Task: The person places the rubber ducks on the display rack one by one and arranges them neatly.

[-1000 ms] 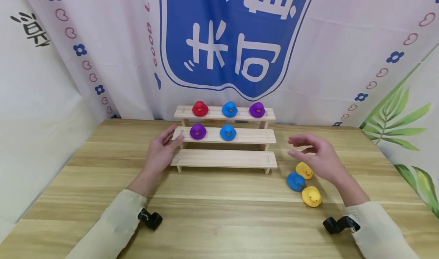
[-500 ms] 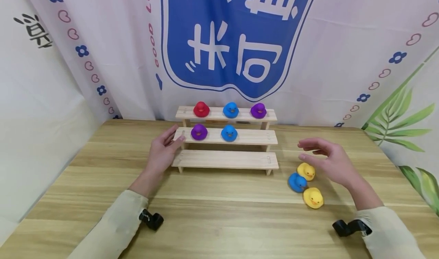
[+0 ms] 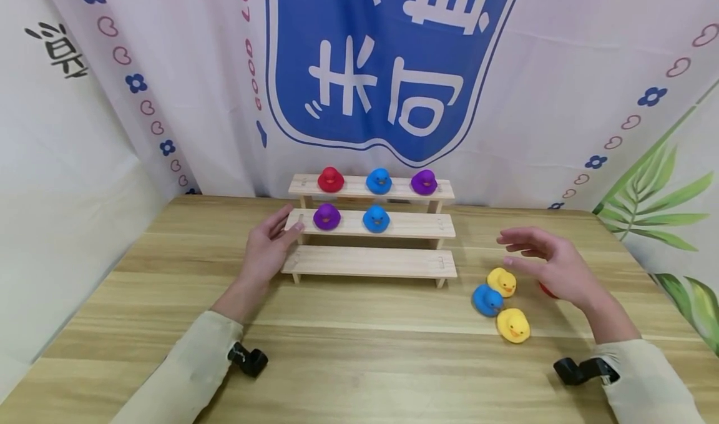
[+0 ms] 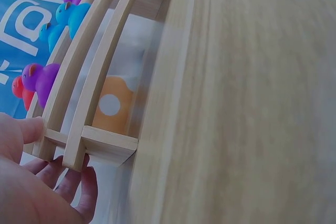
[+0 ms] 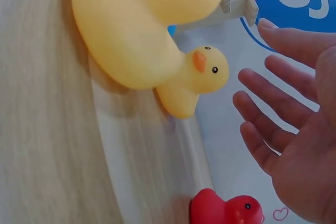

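A three-tier wooden display stand point(image 3: 367, 261) stands at the table's middle. My left hand point(image 3: 266, 246) grips its left end, thumb on the middle tier and fingers round the side, as the left wrist view shows. On the top tier sit a red duck point(image 3: 331, 180), a blue duck point(image 3: 379, 181) and a purple duck point(image 3: 424, 182). A purple duck point(image 3: 327, 216) and a blue duck point(image 3: 376, 219) sit on the middle tier. My right hand point(image 3: 562, 268) hovers with relaxed fingers, holding nothing, near a yellow duck point(image 3: 502, 282) and over a red duck point(image 5: 226, 208), mostly hidden in the head view.
A blue duck point(image 3: 487, 300) and another yellow duck point(image 3: 513, 325) lie on the wooden table point(image 3: 359, 361), right of the stand. The bottom tier carries no ducks. Behind the table hangs a printed curtain point(image 3: 213, 87) with a blue emblem.
My right hand has moved right, away from the stand, and part of a red duck now shows beneath it. My left hand stays on the stand; the ducks keep their places.
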The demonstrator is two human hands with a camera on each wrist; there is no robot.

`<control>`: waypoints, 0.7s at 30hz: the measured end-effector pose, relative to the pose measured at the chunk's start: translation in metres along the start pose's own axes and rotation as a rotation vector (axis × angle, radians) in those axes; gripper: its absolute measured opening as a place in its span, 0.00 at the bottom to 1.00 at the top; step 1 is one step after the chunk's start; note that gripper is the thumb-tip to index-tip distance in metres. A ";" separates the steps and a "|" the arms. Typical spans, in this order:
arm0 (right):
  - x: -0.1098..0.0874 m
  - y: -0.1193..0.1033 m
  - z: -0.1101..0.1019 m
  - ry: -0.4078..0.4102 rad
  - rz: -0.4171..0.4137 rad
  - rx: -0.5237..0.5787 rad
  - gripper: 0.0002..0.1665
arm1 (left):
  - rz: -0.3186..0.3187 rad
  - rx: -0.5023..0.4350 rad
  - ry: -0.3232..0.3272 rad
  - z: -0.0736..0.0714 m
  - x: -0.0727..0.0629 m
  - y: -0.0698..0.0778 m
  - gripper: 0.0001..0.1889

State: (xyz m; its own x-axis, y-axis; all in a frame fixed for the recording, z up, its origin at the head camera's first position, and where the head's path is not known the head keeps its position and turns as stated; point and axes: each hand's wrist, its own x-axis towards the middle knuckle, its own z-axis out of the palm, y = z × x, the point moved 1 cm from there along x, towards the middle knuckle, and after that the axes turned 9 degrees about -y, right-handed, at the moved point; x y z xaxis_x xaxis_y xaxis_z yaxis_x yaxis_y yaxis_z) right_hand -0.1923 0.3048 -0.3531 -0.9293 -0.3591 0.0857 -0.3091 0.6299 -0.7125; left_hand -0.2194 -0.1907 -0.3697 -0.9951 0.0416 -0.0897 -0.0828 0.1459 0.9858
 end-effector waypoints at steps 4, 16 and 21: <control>-0.001 0.003 -0.001 -0.011 0.006 -0.002 0.25 | 0.001 -0.001 0.006 0.000 -0.001 0.000 0.36; -0.003 0.008 -0.007 -0.167 0.063 -0.018 0.26 | 0.028 -0.003 0.027 -0.001 0.000 -0.001 0.34; -0.005 0.010 -0.008 -0.208 0.068 -0.017 0.26 | 0.029 0.003 0.017 0.000 0.001 -0.001 0.34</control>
State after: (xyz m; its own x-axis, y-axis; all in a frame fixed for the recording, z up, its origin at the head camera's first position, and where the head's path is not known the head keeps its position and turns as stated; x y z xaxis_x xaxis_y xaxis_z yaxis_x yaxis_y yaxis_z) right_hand -0.1928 0.3188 -0.3552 -0.8870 -0.4487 -0.1092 -0.2520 0.6684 -0.6998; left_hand -0.2200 -0.1911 -0.3712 -0.9978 0.0290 -0.0590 -0.0541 0.1476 0.9876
